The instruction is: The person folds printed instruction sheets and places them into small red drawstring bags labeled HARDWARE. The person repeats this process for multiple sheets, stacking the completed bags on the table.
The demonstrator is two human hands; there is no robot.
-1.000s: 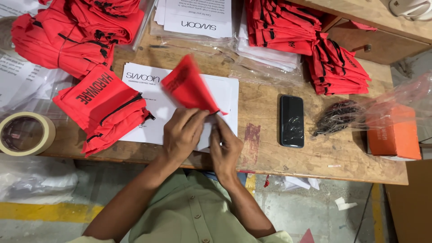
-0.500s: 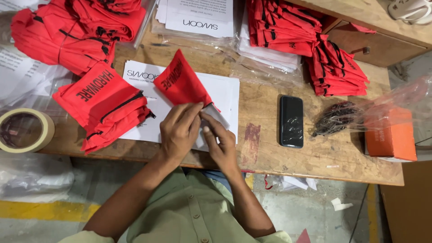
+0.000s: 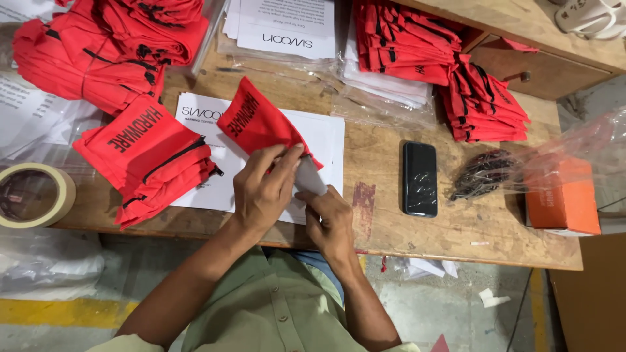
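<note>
At the wooden table's (image 3: 391, 241) left edge, a roll of masking tape (image 3: 32, 194) is lying flat, with a stack of red drawstring pouches (image 3: 147, 156) just beside it. Near the middle, the left hand (image 3: 264, 189) is pinching the open mouth of a red pouch (image 3: 257, 124) over white printed sheets (image 3: 326, 140), while the right hand (image 3: 331, 221) is gripping a small grey packet (image 3: 308, 177) at that mouth. Further right, a black phone (image 3: 419, 178) is lying flat.

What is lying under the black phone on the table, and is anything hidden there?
The black phone lies flat on the bare wooden table, beside the white sheets, not on them. Nothing shows at its edges; whatever is beneath it is covered.
</note>
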